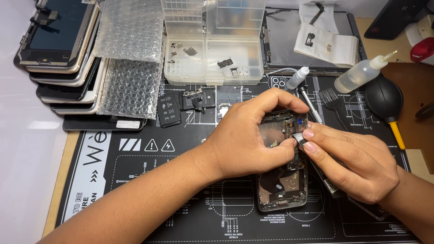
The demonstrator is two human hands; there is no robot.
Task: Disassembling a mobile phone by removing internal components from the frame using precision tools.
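Note:
An opened phone body [282, 183] lies face up on the black repair mat [181, 180], its insides showing. My left hand [246, 135] covers the phone's upper half, thumb and fingers curled over its frame. My right hand [352, 162] comes in from the right and pinches a small silver metal part [299, 138] at the phone's upper right, between thumb and forefinger. The fingertips of both hands meet there. What lies under my left palm is hidden.
A clear plastic parts box [212, 43] stands at the back. Stacked phone screens [63, 54] and bubble wrap [131, 58] sit left. A small battery [168, 110], a dropper bottle [361, 72], a black air blower [384, 97], a brush [332, 99] and a screwdriver [309, 104] lie nearby.

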